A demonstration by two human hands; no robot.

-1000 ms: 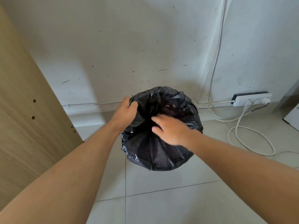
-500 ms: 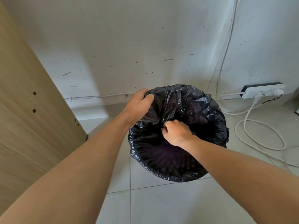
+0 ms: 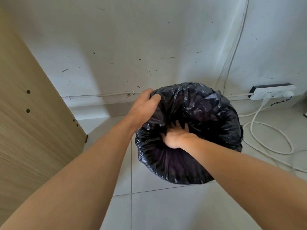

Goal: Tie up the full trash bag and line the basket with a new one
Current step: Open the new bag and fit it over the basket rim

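**A:** What fills the view, biggest first?

**B:** A scuffed white wall [image 3: 132, 47] runs across twelve o'clock, above a pale tiled floor [image 3: 157, 209]. A light wooden panel [image 3: 29, 130] stands at nine o'clock.

**A:** And the task's thing?

**B:** A crinkled black plastic trash bag [image 3: 207, 113], stretched over a round basket, sits on the floor just right of centre, toward two o'clock.

**A:** The hands?

**B:** The left hand [image 3: 144, 107] grips the bag's rim at the bag's ten o'clock, fingers curled over the edge. The right hand [image 3: 174, 136] is down inside the bag's mouth; its fingers are buried in plastic, so I cannot tell its grip.

**A:** Anything smaller?

**B:** A white power strip [image 3: 272, 93] at three o'clock, with a looped white cable [image 3: 272, 146] beneath it.
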